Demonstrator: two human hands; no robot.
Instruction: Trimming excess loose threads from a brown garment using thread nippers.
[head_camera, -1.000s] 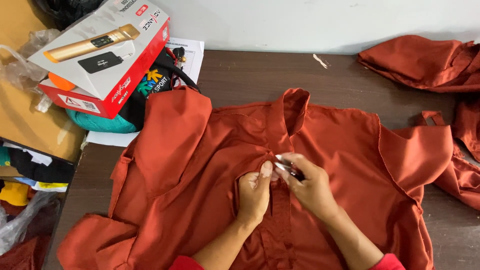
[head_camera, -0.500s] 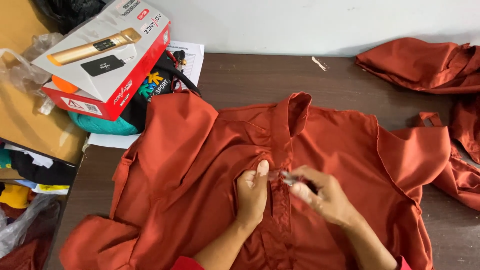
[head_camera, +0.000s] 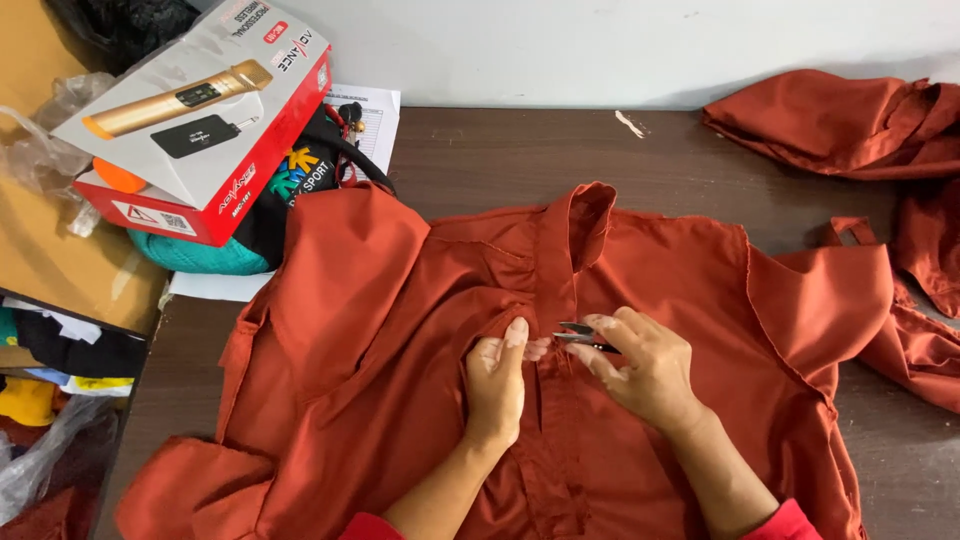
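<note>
With the left hand (head_camera: 497, 385) pinching the rust-orange cotton shirt (head_camera: 400, 330) spread on the dark wooden table (head_camera: 480, 160), the right hand (head_camera: 645, 370) gripped small metal thread snips (head_camera: 580, 334), whose blades risked nicking the placket.

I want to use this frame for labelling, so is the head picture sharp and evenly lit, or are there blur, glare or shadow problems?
Head view: light is soft and even, with only faint shadows under the left hand and right hand; the rust shirt and the small snips look sharp; mild glare on the glossy box; the table edges bow slightly, a wide-lens effect.
</note>
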